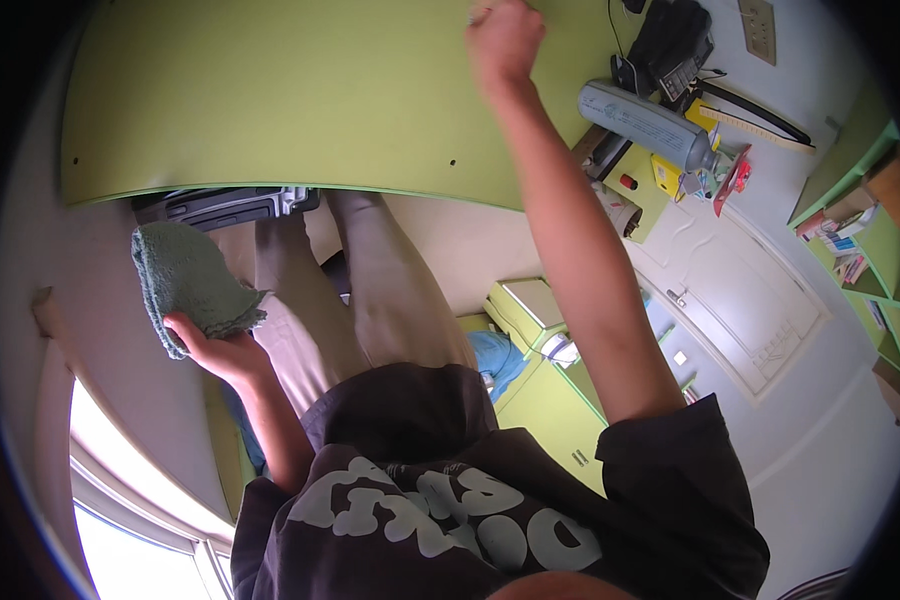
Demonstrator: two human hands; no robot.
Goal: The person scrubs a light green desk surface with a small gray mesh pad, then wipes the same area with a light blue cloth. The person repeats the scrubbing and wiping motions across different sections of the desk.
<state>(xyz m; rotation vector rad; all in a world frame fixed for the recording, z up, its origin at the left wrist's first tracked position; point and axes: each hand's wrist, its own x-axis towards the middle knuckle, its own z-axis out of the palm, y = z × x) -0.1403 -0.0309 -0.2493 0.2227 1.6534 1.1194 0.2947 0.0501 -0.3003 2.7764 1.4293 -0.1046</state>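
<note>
My left hand (225,349) grips a folded grey-green towelling cloth (187,277). The thumb lies on its near face and the rest of the cloth stands up above the hand, left of my legs and beside the table's near edge. My right arm reaches over the green tabletop (285,90). At the top rim of the view, my right hand (506,37) has its fingers curled; the fingertips are partly hidden, so whether anything is in them does not show.
A dark case (225,208) sits under the table edge. On the right are a large silver-grey bottle (645,124), a black bag (664,45), a calculator (679,79) and a yellow box (666,176). Beyond stand a white door (735,300) and a green bookshelf (870,277).
</note>
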